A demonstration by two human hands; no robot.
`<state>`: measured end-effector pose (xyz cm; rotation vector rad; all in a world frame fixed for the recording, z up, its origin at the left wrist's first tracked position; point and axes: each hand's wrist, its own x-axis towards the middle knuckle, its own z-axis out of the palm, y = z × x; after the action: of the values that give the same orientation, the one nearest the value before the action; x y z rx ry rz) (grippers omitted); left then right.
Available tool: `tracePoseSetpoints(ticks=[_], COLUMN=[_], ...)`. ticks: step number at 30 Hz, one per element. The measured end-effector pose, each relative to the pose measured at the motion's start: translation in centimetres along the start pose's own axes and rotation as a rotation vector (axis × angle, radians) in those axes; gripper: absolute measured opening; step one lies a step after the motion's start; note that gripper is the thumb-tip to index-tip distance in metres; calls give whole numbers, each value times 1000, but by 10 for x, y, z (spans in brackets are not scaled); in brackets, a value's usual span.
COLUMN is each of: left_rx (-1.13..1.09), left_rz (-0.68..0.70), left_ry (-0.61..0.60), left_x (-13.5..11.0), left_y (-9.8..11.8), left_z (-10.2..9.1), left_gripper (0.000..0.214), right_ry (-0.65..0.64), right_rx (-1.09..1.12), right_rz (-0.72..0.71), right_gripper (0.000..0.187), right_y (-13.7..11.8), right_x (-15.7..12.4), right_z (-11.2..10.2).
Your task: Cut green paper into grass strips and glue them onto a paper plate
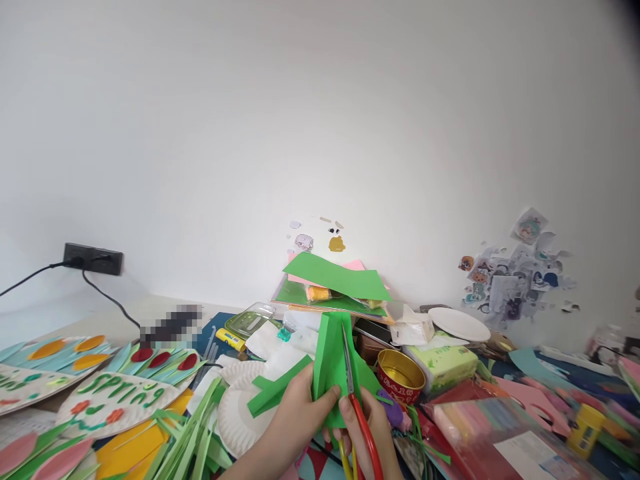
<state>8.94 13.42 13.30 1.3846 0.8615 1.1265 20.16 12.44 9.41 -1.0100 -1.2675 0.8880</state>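
My left hand (pixel 311 398) grips a folded sheet of bright green paper (pixel 329 353) and holds it upright. In my right hand (pixel 370 420) is a pair of scissors (pixel 365 427) with red and yellow handles. The blades point up and away from me and lie along the green paper; whether they are parted is hard to make out. A loose green paper strip (pixel 275 393) lies beside my left hand, over white paper plates (pixel 235 417). To the left sits a bunch of thin light-green paper strips (pixel 193 433).
Decorated plate crafts (pixel 120 400) spread across the left side. Behind my hands rises a stack of coloured paper (pixel 340 280) against the wall. A round gold-and-red tin (pixel 400 373), a tissue pack (pixel 445 360) and a yellow glue stick (pixel 585 430) stand to the right.
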Motion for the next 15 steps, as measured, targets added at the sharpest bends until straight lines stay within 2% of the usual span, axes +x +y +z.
tracePoseSetpoints(ticks=[11,15], left_rx=[16,28], left_rz=[-9,-2], left_ry=[-44,-31], left_x=[0,2], left_y=[-9,-13], left_z=[5,5], left_gripper=[17,15], right_ry=[-30,-31], right_rx=[49,19], right_rz=[36,30], right_gripper=[48,33], right_y=[0,3], right_x=[0,-3], right_z=[-2,-3])
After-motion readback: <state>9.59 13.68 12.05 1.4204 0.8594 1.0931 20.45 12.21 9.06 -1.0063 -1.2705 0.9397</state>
